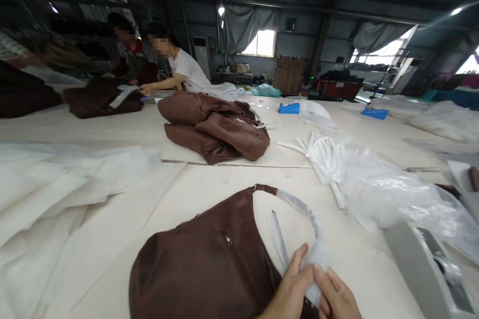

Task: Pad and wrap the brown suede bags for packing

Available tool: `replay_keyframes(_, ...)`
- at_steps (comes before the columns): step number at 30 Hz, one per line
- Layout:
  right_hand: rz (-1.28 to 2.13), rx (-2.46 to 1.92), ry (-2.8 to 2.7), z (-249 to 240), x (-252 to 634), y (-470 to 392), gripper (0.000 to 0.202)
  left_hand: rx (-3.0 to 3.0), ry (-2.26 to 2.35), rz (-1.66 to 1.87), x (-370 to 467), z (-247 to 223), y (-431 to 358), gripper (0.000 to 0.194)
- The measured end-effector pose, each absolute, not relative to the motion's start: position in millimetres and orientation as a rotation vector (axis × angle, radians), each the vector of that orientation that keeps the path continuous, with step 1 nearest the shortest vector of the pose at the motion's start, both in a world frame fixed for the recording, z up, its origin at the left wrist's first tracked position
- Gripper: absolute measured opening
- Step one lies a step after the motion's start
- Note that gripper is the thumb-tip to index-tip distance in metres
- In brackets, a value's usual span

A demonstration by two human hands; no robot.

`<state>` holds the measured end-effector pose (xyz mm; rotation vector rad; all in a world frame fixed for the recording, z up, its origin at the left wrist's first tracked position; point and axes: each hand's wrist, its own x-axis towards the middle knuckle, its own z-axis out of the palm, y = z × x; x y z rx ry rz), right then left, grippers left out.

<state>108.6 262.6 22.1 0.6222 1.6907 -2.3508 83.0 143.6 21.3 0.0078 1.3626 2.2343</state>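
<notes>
A dark brown handbag (198,264) lies flat on the white table in front of me, with a small zip pull near its middle. Its curved strap (314,219) is wrapped in thin whitish film and arches to the right. My left hand (294,286) pinches the wrapped strap near its lower end. Close against it, my right hand (335,291) grips the same wrapping, fingers closed. Inside the strap's loop stands a loose narrow white strip (277,234), its lower end hidden behind my left hand.
Several brown bags (220,124) are piled across the table. White sheets (56,209) spread at left; white strips (325,154) and clear plastic bags (404,199) lie at right. A grey dispenser-like device (422,269) stands near right, blue tape dispensers (289,108) farther back. Co-workers (187,70) handle bags at far left.
</notes>
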Motion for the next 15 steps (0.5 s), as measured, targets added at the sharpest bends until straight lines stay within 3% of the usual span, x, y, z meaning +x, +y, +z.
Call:
replay_keyframes(3,-2.460,0.616,1.737,31.0,108.3,256.3,0.045,0.089,1.474,2.150,82.0,50.0,132.1,0.058)
replay_keyframes(8,-2.533,0.626,1.781,50.6,110.4,263.4,0.042,0.398,2.342,1.758,50.1,110.9,83.6,0.020)
replay_keyframes(10,-2.474,0.621,1.806,55.1,113.0,269.1,0.044,0.245,2.429,1.891,25.0,126.8,63.4,0.018)
replay_keyframes(15,-2.224,0.842,2.107,46.6,125.1,291.7,0.055,0.103,2.450,1.987,-25.1,130.2,31.0,0.034)
